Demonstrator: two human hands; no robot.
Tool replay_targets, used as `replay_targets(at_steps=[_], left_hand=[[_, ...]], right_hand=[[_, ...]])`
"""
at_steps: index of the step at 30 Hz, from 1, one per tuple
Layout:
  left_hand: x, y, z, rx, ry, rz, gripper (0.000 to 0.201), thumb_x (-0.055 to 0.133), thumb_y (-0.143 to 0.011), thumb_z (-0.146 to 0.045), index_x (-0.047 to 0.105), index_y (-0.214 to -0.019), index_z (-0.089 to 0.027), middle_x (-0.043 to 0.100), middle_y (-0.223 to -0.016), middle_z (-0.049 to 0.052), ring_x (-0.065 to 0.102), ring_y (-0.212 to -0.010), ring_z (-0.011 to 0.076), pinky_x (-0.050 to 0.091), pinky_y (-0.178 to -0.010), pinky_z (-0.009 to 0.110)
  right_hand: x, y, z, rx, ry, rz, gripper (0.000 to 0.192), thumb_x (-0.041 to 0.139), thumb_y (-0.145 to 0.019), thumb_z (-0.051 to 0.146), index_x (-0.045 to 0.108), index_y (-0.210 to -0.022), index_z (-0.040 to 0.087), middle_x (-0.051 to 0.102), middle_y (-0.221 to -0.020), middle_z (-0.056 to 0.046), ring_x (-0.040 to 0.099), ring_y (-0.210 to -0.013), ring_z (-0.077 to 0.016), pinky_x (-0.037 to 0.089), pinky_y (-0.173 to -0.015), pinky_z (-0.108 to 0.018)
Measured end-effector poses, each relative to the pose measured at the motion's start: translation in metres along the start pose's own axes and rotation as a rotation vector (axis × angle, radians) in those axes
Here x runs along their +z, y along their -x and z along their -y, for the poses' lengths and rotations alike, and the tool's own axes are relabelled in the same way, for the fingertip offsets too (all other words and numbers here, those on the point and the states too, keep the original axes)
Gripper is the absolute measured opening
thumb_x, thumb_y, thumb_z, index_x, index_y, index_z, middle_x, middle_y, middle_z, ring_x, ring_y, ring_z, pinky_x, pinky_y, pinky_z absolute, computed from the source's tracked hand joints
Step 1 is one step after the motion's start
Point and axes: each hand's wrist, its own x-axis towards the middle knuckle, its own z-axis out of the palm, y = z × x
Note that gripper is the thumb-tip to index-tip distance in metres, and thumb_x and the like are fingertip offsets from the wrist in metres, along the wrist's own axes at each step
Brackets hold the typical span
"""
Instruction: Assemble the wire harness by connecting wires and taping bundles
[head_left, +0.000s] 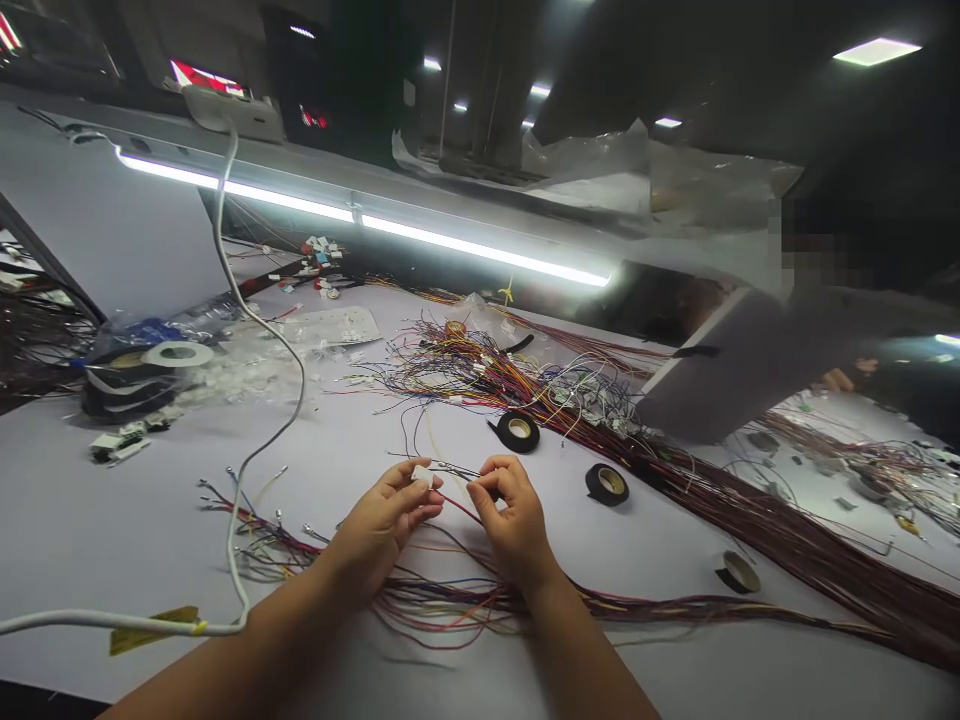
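Above the smooth white table [112, 520], left hand [379, 525] pinches a blocky white connector [422, 476]; right hand [514, 515] pinches thin wire [454, 470].

A white table [112, 520] carries three black tape rolls [518, 431], [607, 484], [738, 572], well apart from one another, and a long wire harness [787, 540] running toward the right edge. A white cable [255, 320] drops from a box at the lamp rail and loops across the table's left side, with a strip of yellow tape [154, 628] at its near end; behind it lie a plastic bag [150, 340] with a white tape roll [178, 354] on top and scattered white connectors [319, 255]. A lit tube lamp [360, 218] spans the bench above a tangle of coloured wires [480, 365], and another person's hand [840, 379] shows at far right.
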Motion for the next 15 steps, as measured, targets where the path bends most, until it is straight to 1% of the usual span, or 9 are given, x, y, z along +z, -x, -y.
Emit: replay_targets(at_steps=[2, 4, 6, 8, 11, 13, 15], left_hand=[[-0.0036, -0.0028, 0.001, -0.013, 0.035, -0.02, 0.024, 0.071, -0.079, -0.022, 0.067, -0.102, -0.016, 0.067, -0.085, 0.004, 0.063, -0.077, 0.0117, 0.053, -0.076, 0.023], [-0.0071, -0.0047, 0.0016, -0.01, 0.051, -0.068, 0.02, 0.069, -0.081, -0.02, 0.069, -0.1, -0.014, 0.066, -0.081, 0.004, 0.063, -0.074, 0.0114, 0.054, -0.07, 0.021], [-0.0097, -0.0062, 0.0011, -0.026, 0.078, -0.096, 0.017, 0.067, -0.082, -0.015, 0.069, -0.098, -0.012, 0.067, -0.082, 0.005, 0.063, -0.072, 0.0112, 0.055, -0.066, 0.02], [-0.011, -0.0074, -0.0005, -0.088, 0.109, -0.088, 0.013, 0.065, -0.082, -0.011, 0.069, -0.094, -0.011, 0.068, -0.081, 0.007, 0.063, -0.068, 0.0105, 0.055, -0.063, 0.019], [-0.0113, -0.0092, -0.003, -0.223, 0.153, -0.072, 0.005, 0.065, -0.082, -0.009, 0.067, -0.087, -0.011, 0.068, -0.078, 0.007, 0.063, -0.06, 0.0089, 0.056, -0.058, 0.017], [-0.0109, -0.0106, -0.0037, -0.253, 0.192, -0.118, 0.005, 0.063, -0.083, -0.007, 0.065, -0.085, -0.011, 0.067, -0.078, 0.007, 0.064, -0.06, 0.009, 0.058, -0.057, 0.016], [-0.0108, -0.0115, -0.0039, -0.242, 0.225, -0.185, 0.01, 0.059, -0.085, -0.005, 0.064, -0.091, -0.01, 0.067, -0.078, 0.007, 0.066, -0.062, 0.0094, 0.059, -0.058, 0.016]], right_hand=[[-0.0009, 0.0005, 0.0004, -0.039, -0.007, 0.01, 0.011, 0.058, -0.086, 0.022, 0.062, -0.077, 0.02, 0.055, -0.093, -0.005, 0.056, -0.086, -0.0175, 0.047, -0.072, -0.028], [-0.0011, 0.0011, -0.0007, -0.059, -0.021, 0.034, 0.009, 0.058, -0.086, 0.021, 0.062, -0.077, 0.021, 0.055, -0.094, -0.006, 0.056, -0.09, -0.0184, 0.047, -0.074, -0.029], [-0.0002, 0.0017, -0.0023, -0.059, -0.04, 0.083, 0.008, 0.059, -0.086, 0.02, 0.062, -0.078, 0.021, 0.053, -0.096, -0.005, 0.055, -0.087, -0.0174, 0.048, -0.073, -0.029], [0.0015, 0.0019, -0.0038, -0.039, -0.037, 0.126, 0.008, 0.059, -0.085, 0.02, 0.063, -0.078, 0.021, 0.052, -0.097, -0.005, 0.054, -0.083, -0.0161, 0.047, -0.071, -0.028], [0.0033, 0.0007, -0.0045, 0.031, 0.009, 0.104, 0.008, 0.06, -0.084, 0.021, 0.063, -0.076, 0.02, 0.051, -0.095, -0.005, 0.053, -0.082, -0.016, 0.046, -0.067, -0.027], [0.0023, -0.0005, -0.0037, 0.05, 0.024, 0.086, 0.009, 0.061, -0.083, 0.02, 0.063, -0.075, 0.02, 0.05, -0.094, -0.004, 0.053, -0.082, -0.0159, 0.044, -0.065, -0.026], [-0.0003, -0.0013, -0.0019, 0.015, 0.018, 0.107, 0.009, 0.062, -0.083, 0.02, 0.064, -0.074, 0.02, 0.05, -0.094, -0.004, 0.052, -0.079, -0.0153, 0.045, -0.067, -0.027]])
